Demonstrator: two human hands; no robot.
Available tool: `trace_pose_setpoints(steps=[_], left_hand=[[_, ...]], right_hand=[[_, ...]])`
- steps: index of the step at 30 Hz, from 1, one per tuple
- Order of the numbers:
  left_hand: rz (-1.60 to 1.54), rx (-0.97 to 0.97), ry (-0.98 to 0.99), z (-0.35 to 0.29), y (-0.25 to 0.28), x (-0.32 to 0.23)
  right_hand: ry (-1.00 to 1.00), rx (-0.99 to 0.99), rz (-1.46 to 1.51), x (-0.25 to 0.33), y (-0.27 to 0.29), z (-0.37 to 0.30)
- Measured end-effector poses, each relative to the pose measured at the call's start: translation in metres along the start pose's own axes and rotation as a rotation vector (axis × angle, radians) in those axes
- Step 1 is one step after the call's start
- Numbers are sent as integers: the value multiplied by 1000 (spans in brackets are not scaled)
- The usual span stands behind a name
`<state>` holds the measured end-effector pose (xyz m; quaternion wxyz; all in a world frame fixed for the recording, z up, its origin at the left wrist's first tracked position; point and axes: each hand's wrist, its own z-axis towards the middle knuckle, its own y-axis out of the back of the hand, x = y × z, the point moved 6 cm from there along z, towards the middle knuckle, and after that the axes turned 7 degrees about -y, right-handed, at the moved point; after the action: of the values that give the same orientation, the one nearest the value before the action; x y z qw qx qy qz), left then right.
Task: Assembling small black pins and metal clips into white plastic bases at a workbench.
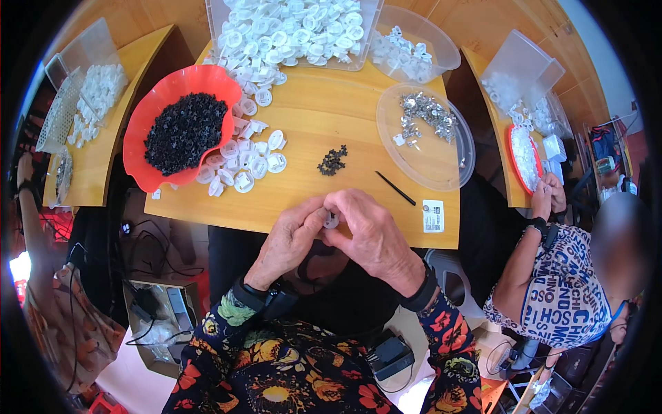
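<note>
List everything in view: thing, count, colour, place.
Table: one, yellow wood, centre
Side tables: two, yellow wood, either side
Bin: one, clear, table's far edge
Round pieces: many, white, bin and table
Round bowl: one, clear, far right
Scalloped bowl: one, red, table's left
Small parts: many, black, scalloped bowl and table
Round dish: one, clear, table's right
Metal parts: many, silver, on round dish
Stick: one, black, near right
Label: one, white, near-right corner
Oval tray: one, red, right side table
Basket: one, white, left side table
Co-workers: two, patterned clothes, either side
Carton: one, brown, floor left
Held piece: one, white, between both grips
Wristbands: two, black, both wrists
Left grip: one, on held piece
Right grip: one, on held piece
</note>
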<state>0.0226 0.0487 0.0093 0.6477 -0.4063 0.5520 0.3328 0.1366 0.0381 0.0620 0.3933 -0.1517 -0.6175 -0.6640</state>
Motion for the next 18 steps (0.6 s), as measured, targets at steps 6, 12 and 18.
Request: trace_pose_setpoints(steps=[6, 12, 18], left_hand=[[20, -9, 1, 0, 0, -1], [13, -16, 30, -1, 0, 3], [96, -125, -49, -2, 6, 3]], right_hand=[[-93, -23, 155, -7, -5, -2], [-149, -44, 196, -13, -6, -6], [-152, -81, 482, -34, -11, -10]])
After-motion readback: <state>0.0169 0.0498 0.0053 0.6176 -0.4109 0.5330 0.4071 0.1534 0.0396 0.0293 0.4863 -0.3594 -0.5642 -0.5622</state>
